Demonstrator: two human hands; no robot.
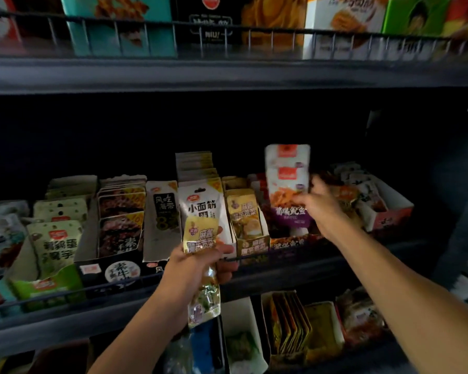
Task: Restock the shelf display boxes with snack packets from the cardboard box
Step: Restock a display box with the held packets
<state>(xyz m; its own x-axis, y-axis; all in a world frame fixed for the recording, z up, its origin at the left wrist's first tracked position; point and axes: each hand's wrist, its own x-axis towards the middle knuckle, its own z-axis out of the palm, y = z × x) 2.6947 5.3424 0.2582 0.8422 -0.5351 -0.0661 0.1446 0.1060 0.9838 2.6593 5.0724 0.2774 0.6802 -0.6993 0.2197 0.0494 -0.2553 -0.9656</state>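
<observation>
Left hand (pixel 197 268) grips a strip of gold packets (pixel 201 268), long axis running twelve to six. Right hand (pixel 320 209) pinches upright purple-and-white packets (pixel 288 184) over the purple display box (pixel 289 242).
</observation>
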